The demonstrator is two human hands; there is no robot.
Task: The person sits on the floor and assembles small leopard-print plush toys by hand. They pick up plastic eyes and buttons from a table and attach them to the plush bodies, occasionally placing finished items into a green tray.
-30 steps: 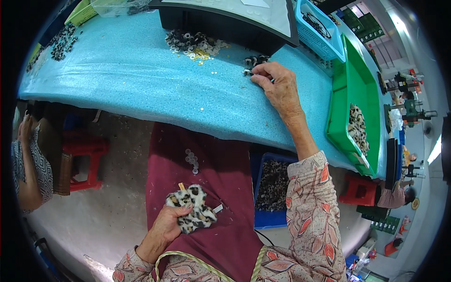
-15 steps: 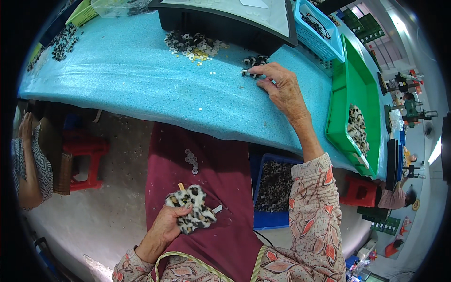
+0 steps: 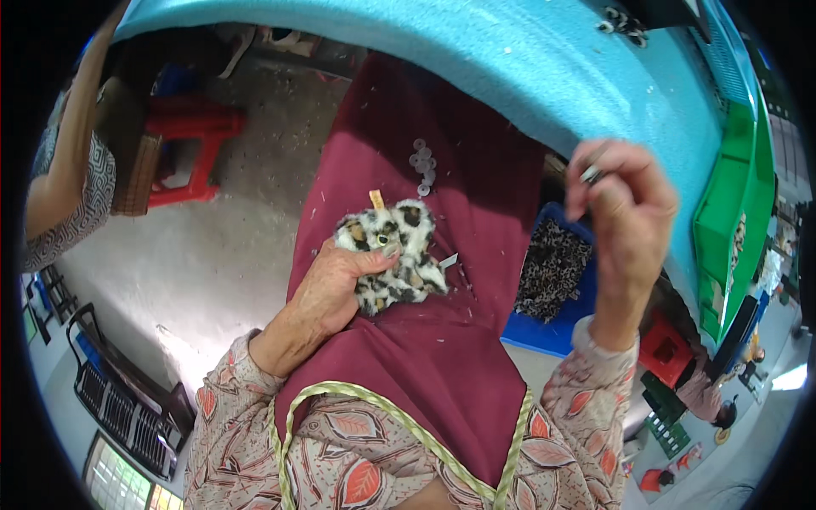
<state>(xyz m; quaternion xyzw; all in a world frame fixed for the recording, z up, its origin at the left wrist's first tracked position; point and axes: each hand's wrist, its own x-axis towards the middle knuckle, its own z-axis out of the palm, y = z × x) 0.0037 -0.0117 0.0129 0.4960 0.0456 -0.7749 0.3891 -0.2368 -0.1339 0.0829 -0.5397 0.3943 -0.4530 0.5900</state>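
Observation:
My left hand [image 3: 327, 276] holds a spotted plush toy piece [image 3: 408, 272] on my lap, its thumb pressed on the fur. The fur is white with black and tan patches. A yellow tab [image 3: 377, 200] sticks up from its top edge and a white label [image 3: 449, 261] from its side. One small round eye [image 3: 382, 240] shows beside my thumb. Raised right of my lap, my right hand [image 3: 629, 204] pinches a small black-and-white plastic piece [image 3: 592, 174], partly hidden by the fingers. Several translucent white washers [image 3: 422, 166] lie on the maroon apron [image 3: 476, 195].
Ahead is the blue-covered table [image 3: 544, 76], with a small pile of black-and-white parts [image 3: 625, 25] on it. A green tray [image 3: 722, 221] stands at the right. Below the table, a blue bin [image 3: 531, 331] contains spotted scraps. A red stool [image 3: 200, 140] and another person's arm [image 3: 76, 136] are at left.
My right hand has come back from the pile on the table toward me, with a small piece in its fingers. My left hand still holds the plush piece. The view has tilted down toward my lap.

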